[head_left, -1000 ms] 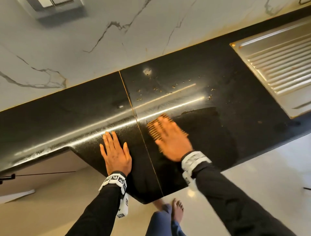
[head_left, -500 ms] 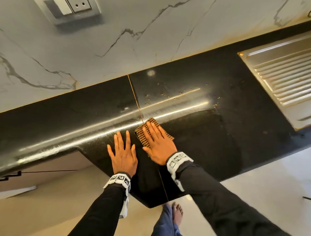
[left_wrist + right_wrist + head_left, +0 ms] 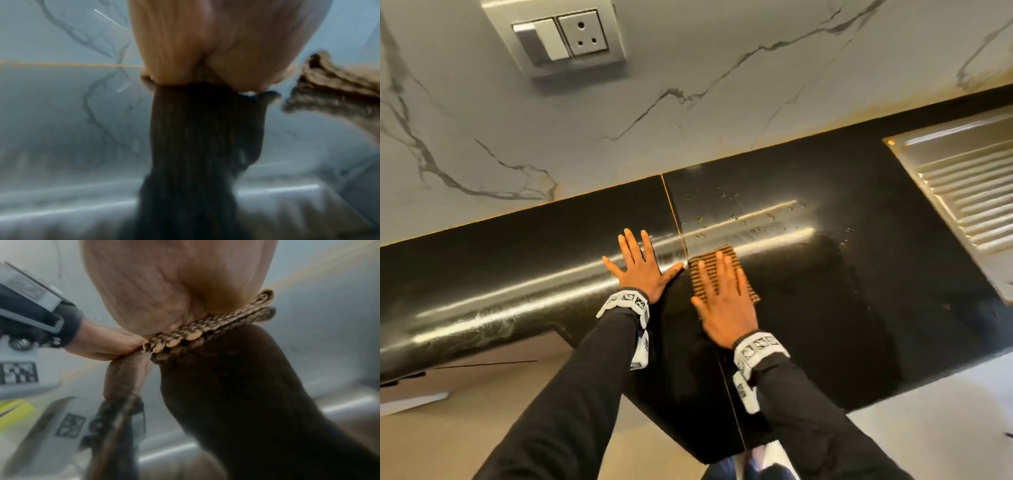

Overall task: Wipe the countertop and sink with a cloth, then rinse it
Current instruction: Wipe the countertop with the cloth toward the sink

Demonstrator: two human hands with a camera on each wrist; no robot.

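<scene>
Cloth under flat-fingered right hand has slid back right off the seam, mid-worktop, left hand splayed flat beside it, so wiping continues, droplets behind remain.

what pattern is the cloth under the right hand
A small tan-and-black check on the cloth, clearest in the right wrist view.
</scene>
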